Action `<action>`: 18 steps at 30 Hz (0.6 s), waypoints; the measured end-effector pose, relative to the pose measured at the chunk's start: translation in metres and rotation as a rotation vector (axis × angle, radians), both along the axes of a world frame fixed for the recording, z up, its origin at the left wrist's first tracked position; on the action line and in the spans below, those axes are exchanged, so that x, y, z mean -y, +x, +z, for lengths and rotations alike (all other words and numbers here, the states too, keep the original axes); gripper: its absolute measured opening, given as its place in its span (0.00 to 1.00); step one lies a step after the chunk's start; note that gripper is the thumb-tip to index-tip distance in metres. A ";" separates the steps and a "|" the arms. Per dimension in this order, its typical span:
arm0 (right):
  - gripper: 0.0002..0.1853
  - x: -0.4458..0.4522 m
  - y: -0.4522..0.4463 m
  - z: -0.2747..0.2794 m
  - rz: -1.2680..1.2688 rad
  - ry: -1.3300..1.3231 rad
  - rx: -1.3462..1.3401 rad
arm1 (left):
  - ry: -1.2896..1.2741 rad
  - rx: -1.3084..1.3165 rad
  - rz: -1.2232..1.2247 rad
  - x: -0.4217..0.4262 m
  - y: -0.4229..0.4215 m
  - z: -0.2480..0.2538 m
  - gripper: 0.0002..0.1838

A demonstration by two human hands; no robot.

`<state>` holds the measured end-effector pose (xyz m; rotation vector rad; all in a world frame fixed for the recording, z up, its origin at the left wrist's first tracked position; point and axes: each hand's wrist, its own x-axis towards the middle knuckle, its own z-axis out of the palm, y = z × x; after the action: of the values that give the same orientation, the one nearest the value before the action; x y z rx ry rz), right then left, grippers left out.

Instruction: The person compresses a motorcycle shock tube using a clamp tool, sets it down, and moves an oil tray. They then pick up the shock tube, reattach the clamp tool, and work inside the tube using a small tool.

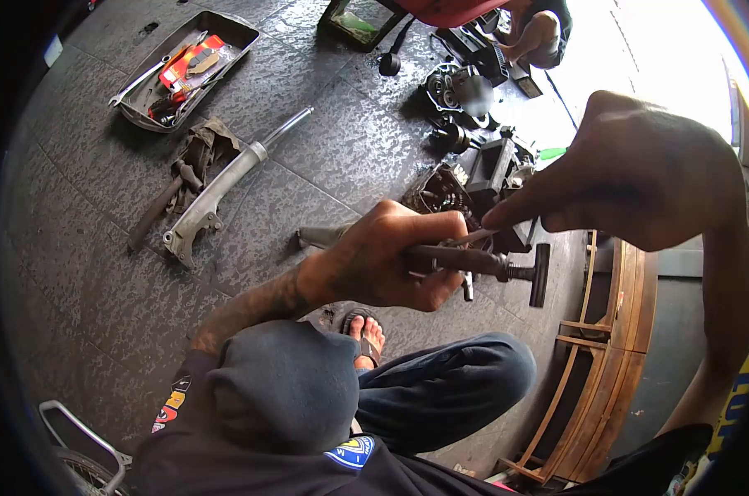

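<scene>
My left hand is closed around a dark metal tool with a threaded stem and a T-shaped crossbar at its right end. A small bright metal part shows under those fingers. From the right reaches my right hand, its index finger extended to a slim piece beside the tool and its other fingers curled. Whatever lies in that curl is hidden. Below the hands, a bent knee and a sandalled foot show.
On the tiled floor lie a fork leg, a hammer on a cloth and a tool tray. Engine parts are spread near the hands. A wooden rack stands right. Another person's arm shows at the top.
</scene>
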<state>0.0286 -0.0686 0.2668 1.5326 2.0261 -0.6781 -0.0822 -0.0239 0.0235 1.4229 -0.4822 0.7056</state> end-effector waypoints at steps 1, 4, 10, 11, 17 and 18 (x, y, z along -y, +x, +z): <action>0.16 -0.002 -0.002 0.000 -0.018 -0.034 -0.002 | 0.015 0.025 -0.007 0.000 -0.002 0.000 0.08; 0.17 -0.012 -0.006 -0.001 -0.144 -0.182 0.022 | -0.038 0.012 -0.115 0.000 -0.002 -0.003 0.09; 0.18 -0.004 0.000 -0.004 -0.032 -0.079 -0.127 | -0.017 0.013 -0.170 -0.001 -0.004 -0.008 0.10; 0.19 -0.006 -0.008 -0.002 -0.009 -0.063 -0.109 | -0.019 0.011 -0.164 -0.002 -0.005 -0.007 0.10; 0.08 -0.003 -0.039 -0.004 0.056 -0.101 0.441 | -0.035 -0.004 -0.178 -0.004 -0.002 -0.006 0.11; 0.08 -0.002 -0.040 -0.005 0.066 -0.084 0.506 | -0.029 -0.029 -0.202 -0.004 -0.002 -0.004 0.11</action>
<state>-0.0110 -0.0666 0.2621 1.4082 1.6353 -0.3018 -0.0843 -0.0200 0.0195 1.3346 -0.5812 0.5268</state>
